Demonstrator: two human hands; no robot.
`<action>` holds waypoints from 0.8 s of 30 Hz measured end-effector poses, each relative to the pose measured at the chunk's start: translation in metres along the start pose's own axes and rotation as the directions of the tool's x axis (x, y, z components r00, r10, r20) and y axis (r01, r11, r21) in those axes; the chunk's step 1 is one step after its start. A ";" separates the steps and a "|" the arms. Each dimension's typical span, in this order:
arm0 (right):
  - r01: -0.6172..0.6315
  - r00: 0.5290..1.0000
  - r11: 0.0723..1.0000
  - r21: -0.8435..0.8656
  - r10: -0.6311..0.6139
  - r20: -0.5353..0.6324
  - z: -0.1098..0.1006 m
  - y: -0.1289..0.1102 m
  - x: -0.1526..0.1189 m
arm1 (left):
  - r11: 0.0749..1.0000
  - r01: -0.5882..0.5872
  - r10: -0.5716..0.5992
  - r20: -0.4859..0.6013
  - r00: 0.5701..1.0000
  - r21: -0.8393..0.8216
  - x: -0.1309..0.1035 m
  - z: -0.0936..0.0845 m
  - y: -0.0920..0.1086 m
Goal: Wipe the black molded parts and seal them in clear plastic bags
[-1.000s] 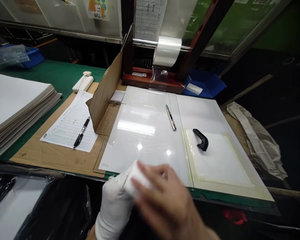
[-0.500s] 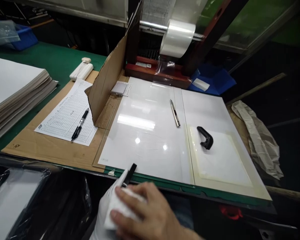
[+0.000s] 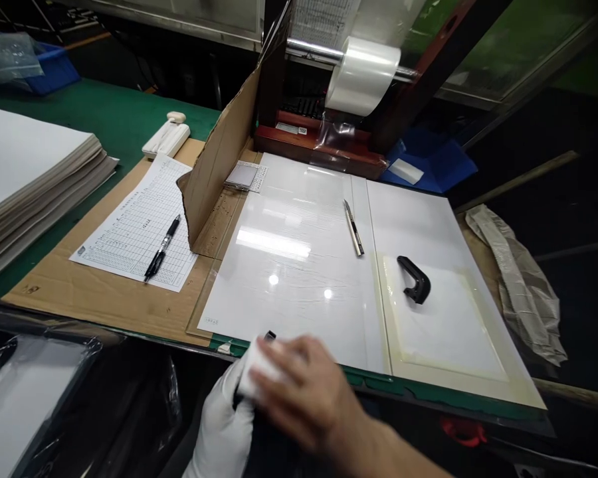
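At the table's front edge my right hand point(image 3: 311, 388), bare and blurred, presses a folded white cloth point(image 3: 260, 372) against a dark part. My left hand point(image 3: 224, 415) wears a white glove and is closed around that black part point(image 3: 270, 336), whose tip shows above the cloth. Most of the part is hidden by the cloth and fingers. Beyond the hands lies a clear sheet over white paper point(image 3: 289, 299), with a cutter knife point(image 3: 353, 229) on it. A black curved piece point(image 3: 414, 280) rests on the right-hand panel.
An upright cardboard divider point(image 3: 219, 153) stands left of the sheet. Further left are a printed form point(image 3: 129, 245) with a pen point(image 3: 162, 249) and a paper stack point(image 3: 30, 172). A film roll point(image 3: 363, 76) hangs at the back, near a blue bin point(image 3: 436, 166).
My right hand and the cloth have moved up and slightly right along the black part, covering more of it. The gloved left hand now shows more fully.
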State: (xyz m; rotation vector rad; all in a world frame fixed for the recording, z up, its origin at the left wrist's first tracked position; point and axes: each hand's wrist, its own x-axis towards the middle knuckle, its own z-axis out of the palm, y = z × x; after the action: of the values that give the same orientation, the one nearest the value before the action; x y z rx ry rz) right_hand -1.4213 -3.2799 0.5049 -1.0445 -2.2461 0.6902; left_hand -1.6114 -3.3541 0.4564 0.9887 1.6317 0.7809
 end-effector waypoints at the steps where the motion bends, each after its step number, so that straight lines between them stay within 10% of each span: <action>1: -0.057 0.998 0.998 -0.032 0.056 -0.026 0.000 0.000 0.001 | 0.999 -0.037 0.037 -0.001 0.999 0.021 0.000 0.001 -0.001; 9: -0.147 0.989 0.988 -0.048 0.145 -0.041 0.001 0.003 0.000 | 0.973 -0.213 0.215 -0.009 0.977 0.088 0.001 0.000 0.001; 24: -0.349 0.937 0.932 -0.099 0.346 -0.043 0.002 0.019 -0.006 | 0.990 0.136 -0.137 0.042 0.990 0.041 0.003 -0.001 0.011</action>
State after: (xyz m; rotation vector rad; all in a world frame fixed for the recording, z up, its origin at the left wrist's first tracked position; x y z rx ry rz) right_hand -1.4103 -3.2747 0.4894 -1.5185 -2.1147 0.7017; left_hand -1.6101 -3.3469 0.4652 0.9045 1.6619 0.6329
